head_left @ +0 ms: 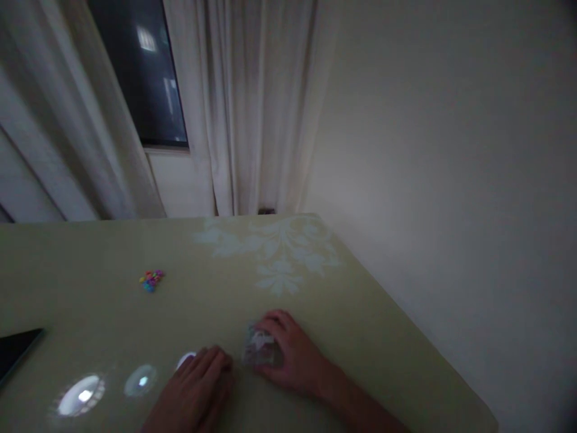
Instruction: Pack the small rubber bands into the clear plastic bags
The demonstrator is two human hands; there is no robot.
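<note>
My right hand [293,355] is wrapped round a small clear plastic container [260,349] on the table. Thumb and fingers grip it from the right, and what is inside is too blurred to make out. Just left of the container lies my left hand [198,385], low over the tabletop. Its fingers are pressed together and curled under, and whatever they may hold is hidden. A small gap separates the left fingertips from the container. Farther off to the left, a little heap of colourful small pieces [152,280] rests on the table.
The greenish table [216,276] bears a pale floral pattern [282,252] near its far right corner. A dark flat device [18,349] pokes in at the left edge. Bright light reflections show at the lower left. Curtains, a dark window [144,72] and a wall border the table.
</note>
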